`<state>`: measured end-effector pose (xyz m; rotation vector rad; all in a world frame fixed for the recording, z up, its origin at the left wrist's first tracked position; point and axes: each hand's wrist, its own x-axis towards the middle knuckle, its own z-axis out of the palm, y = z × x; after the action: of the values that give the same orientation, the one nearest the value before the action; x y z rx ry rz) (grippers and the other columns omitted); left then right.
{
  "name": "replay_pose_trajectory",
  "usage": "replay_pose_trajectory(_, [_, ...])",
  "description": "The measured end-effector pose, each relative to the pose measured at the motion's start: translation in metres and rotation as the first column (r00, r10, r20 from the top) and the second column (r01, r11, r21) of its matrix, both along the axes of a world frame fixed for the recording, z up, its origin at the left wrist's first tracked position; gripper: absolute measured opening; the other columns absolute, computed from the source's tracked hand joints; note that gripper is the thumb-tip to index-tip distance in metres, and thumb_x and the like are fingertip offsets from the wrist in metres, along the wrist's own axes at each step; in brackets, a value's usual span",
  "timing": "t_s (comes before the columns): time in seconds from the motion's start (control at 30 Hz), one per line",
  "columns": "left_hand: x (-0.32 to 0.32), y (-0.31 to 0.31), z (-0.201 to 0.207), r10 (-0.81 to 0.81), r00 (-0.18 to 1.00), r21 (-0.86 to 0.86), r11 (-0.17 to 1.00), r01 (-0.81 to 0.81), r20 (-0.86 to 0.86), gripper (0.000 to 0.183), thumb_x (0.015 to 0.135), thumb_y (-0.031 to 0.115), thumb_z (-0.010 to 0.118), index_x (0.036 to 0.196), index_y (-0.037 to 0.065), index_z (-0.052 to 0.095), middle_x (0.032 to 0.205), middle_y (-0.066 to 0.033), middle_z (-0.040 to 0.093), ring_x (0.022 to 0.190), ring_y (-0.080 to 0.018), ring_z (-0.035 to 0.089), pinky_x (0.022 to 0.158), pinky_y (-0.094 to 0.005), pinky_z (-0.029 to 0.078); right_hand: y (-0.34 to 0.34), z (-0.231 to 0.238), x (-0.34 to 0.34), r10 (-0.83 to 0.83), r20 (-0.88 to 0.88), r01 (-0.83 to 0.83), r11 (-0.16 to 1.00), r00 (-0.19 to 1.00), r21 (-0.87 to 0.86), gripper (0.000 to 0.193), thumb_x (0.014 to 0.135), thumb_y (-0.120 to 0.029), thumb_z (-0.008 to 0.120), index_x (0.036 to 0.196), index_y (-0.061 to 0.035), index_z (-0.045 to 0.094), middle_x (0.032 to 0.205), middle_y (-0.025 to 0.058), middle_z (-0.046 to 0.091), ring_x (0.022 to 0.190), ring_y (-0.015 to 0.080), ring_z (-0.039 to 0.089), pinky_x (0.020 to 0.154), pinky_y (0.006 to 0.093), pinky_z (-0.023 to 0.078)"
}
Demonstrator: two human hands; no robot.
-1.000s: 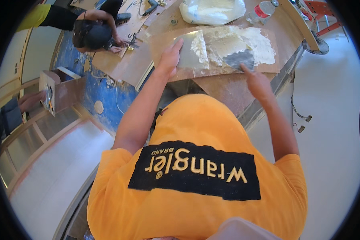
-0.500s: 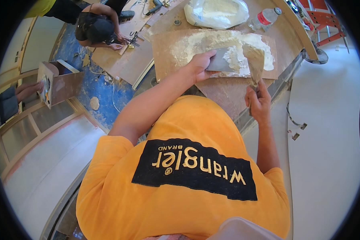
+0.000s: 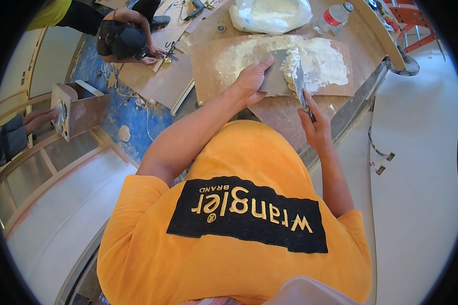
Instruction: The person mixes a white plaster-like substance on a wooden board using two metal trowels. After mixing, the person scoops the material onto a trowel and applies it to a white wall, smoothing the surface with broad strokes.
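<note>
My left hand grips a flat grey metal scraper plate by its left end. Wet white filler is heaped along the plate's right part. My right hand is closed round the handle of a putty knife, whose blade stands edge-on against the filler at the plate's right edge. Under both tools lies a brown board smeared with a broad patch of white filler. Beyond the board sits an open clear bag of white powder.
A clear plastic bottle with a red label stands right of the bag. At upper left another person crouches over hardware on a board. A wooden box stands left, a red ladder upper right. A pale panel runs down the right side.
My right hand has moved left, bringing the putty knife from beside the plate onto its right edge. The knife's blade has turned edge-on, and the filler is gathered into a ridge.
</note>
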<state>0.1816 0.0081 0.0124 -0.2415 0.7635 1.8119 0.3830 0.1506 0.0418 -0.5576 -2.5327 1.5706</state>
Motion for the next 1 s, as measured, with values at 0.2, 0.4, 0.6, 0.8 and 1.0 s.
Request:
replay_pose_trajectory(0.2, [0.005,-0.002,0.003,0.027,0.999,0.003,1.000,-0.027,-0.048,0.042,0.111,0.034,0.051,0.139,0.003,0.054,0.131,-0.0104,0.067,0.116,-0.0241,0.068,0.104,-0.0442,0.055,0.014,-0.006,0.005,-0.005,0.058,-0.002,0.994,0.998,0.114,0.056,0.099,-0.005,0.068,0.152,-0.0136,0.054,0.123,0.0195,0.072,0.098,0.0210,0.067,0.090,0.0307,0.052])
replay_pose_trajectory(0.4, [0.001,0.001,0.021,0.036,0.985,-0.065,0.997,-0.048,-0.168,0.042,0.110,0.036,0.052,0.136,0.002,0.053,0.124,-0.0112,0.067,0.110,-0.0222,0.068,0.098,-0.0423,0.058,0.028,-0.023,0.027,-0.174,0.164,0.141,0.971,0.971,0.193,0.054,0.100,-0.010,0.067,0.151,-0.0190,0.056,0.119,0.0211,0.072,0.097,0.0197,0.069,0.086,0.0322,0.053])
replay_pose_trajectory(0.6, [-0.014,0.010,-0.032,0.052,0.704,-0.316,0.869,-0.381,-0.708,0.044,0.112,0.036,0.049,0.097,-0.003,0.063,0.081,-0.0061,0.063,0.080,-0.0159,0.061,0.070,-0.0395,0.049,0.008,0.028,0.027,-0.231,0.365,0.187,0.970,0.902,0.153,0.054,0.099,-0.013,0.068,0.151,-0.0188,0.056,0.103,0.0224,0.073,0.085,0.0235,0.071,0.081,0.0349,0.054])
replay_pose_trajectory(0.8, [-0.009,0.012,-0.030,-0.188,0.552,-0.451,0.802,-0.391,-0.812,0.050,0.111,0.039,0.047,0.090,-0.004,0.061,0.081,-0.0216,0.065,0.073,-0.0359,0.063,0.075,-0.0472,0.050,-0.020,0.022,0.026,-0.110,0.241,0.075,0.986,0.964,0.150,0.051,0.097,-0.011,0.065,0.148,-0.0149,0.057,0.101,0.0265,0.070,0.086,0.0414,0.068,0.081,0.0420,0.054])
replay_pose_trajectory(1.0, [0.010,0.004,0.033,-0.449,0.318,-0.542,0.772,-0.331,-0.835,0.054,0.111,0.041,0.045,0.090,-0.006,0.062,0.086,-0.0313,0.066,0.082,-0.0515,0.064,0.076,-0.0522,0.050,-0.027,0.022,0.004,-0.081,0.277,0.054,0.993,0.958,0.102,0.051,0.097,-0.012,0.064,0.148,-0.0130,0.057,0.104,0.0297,0.070,0.093,0.0457,0.069,0.083,0.0444,0.053])
